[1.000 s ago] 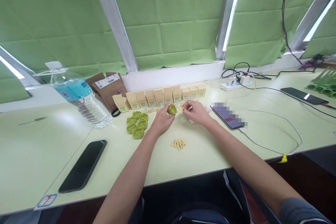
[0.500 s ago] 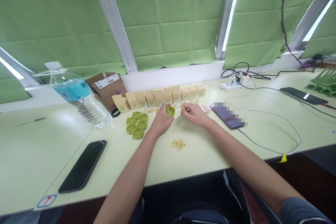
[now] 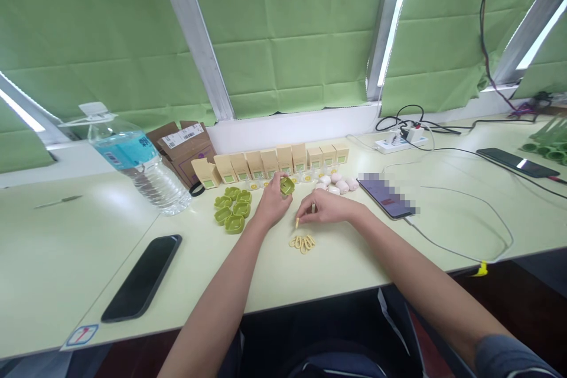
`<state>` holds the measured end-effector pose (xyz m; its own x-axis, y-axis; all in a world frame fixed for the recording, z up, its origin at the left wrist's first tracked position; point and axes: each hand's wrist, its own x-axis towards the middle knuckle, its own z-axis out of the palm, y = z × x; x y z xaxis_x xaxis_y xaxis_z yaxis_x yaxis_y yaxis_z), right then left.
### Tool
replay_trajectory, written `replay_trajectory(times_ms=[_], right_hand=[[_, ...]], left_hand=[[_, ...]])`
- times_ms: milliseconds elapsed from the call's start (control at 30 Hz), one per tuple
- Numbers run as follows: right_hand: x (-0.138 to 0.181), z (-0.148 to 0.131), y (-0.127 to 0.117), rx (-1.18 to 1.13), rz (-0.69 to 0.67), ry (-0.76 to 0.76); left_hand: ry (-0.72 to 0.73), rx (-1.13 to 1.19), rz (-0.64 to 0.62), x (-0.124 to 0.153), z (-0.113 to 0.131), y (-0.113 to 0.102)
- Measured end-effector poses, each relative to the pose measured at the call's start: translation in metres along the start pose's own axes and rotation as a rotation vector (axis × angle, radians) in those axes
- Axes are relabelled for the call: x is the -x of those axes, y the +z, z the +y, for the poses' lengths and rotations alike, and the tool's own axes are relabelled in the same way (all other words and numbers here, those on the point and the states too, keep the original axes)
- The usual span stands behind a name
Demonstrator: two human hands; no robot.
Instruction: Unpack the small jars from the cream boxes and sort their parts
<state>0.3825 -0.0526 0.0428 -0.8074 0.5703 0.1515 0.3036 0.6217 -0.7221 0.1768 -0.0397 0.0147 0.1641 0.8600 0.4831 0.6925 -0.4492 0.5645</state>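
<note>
My left hand (image 3: 273, 202) is wrapped round a small green cup (image 3: 287, 186), held up above the table with its hollow side showing. The fingers of my right hand (image 3: 325, 207) point down and pinch a small yellow loop (image 3: 297, 222), partly covered by the fingertips. Just below it, several yellow loops (image 3: 303, 244) lie fanned out on the table. To the left of my left hand stand several matching green cups (image 3: 234, 224) in a cluster. Pale pink rounded pieces (image 3: 342, 186) sit in a group beyond my right hand.
A row of small tan boxes (image 3: 269, 162) runs along the back, with clear pieces with yellow centres before it. At left are a large water bottle (image 3: 150, 177), a cardboard box (image 3: 188, 150) and a black phone (image 3: 142, 277). Another phone (image 3: 387, 195) with a cable lies right.
My right hand has moved down and nearer to me, from beside the cup to over the loops, uncovering the pale pink pieces. My left hand still holds the cup, now tipped slightly differently.
</note>
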Motion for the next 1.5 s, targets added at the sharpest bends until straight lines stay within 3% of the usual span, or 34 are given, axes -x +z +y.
replay_trajectory(times_ms=[400,600,1200,1333,1500], right_hand=[[0.005,-0.012,0.000,0.199,-0.055,-0.068],[0.003,-0.015,0.006,0.187,-0.081,-0.095],[-0.003,-0.009,0.006,0.258,0.004,-0.080],[-0.003,-0.004,0.004,0.282,0.054,-0.060],[-0.002,0.001,0.002,0.308,0.102,-0.056]], left_hand=[[0.024,0.001,-0.026,0.000,-0.001,-0.001],[0.006,0.003,-0.035,-0.001,0.000,-0.001],[0.024,-0.050,-0.069,0.002,0.004,-0.004],[0.043,-0.093,-0.051,-0.008,0.009,-0.016],[-0.030,-0.180,0.065,-0.011,0.021,-0.054]])
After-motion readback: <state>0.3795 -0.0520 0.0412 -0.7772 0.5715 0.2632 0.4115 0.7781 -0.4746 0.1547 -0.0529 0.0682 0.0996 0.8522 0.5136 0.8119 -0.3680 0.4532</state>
